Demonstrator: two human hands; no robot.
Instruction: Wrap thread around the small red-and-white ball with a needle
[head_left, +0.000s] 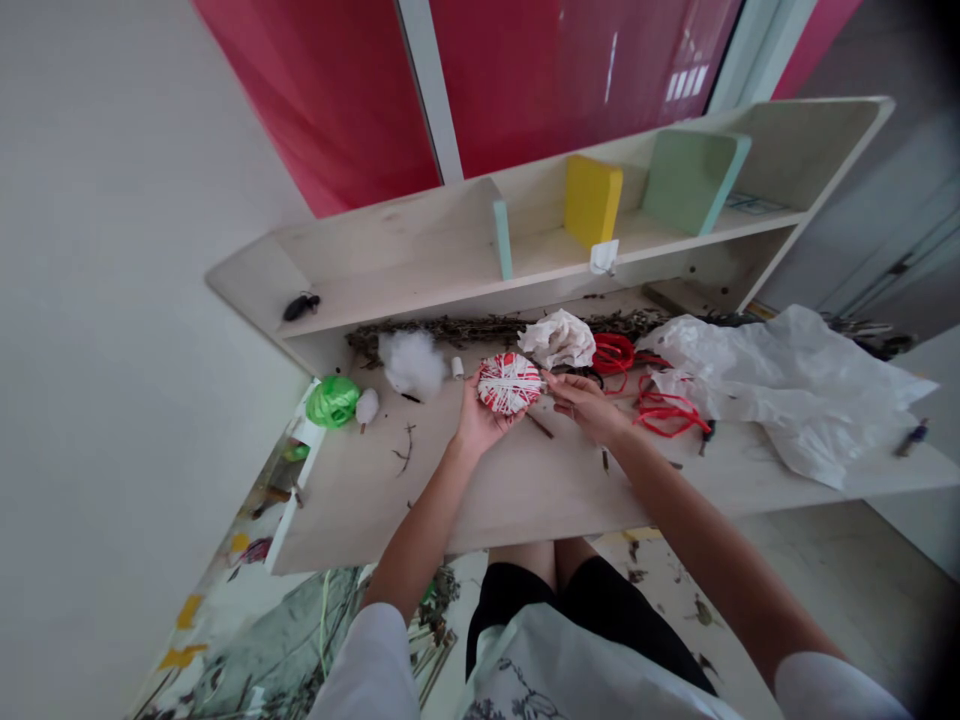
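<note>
A ball wrapped in white thread (511,384), with red showing between the strands, rests in my left hand (480,420). The fingers curve under and around its left and lower sides, above the desk. At the ball's right edge my right hand (585,402) has thumb and forefinger pinched together. What lies in that pinch, perhaps thread, is too small to make out. Just behind the ball lies crumpled white paper (559,340). A thin brown stick (540,426) lies on the desk below the hands.
White fluff (412,364), a small white spool (457,368) and a green string ball (333,402) lie to the left. Red ribbon (671,408) and a translucent plastic bag (795,385) spread out rightward. Dry twigs (480,328) line the back beneath a shelf (405,290) with coloured dividers.
</note>
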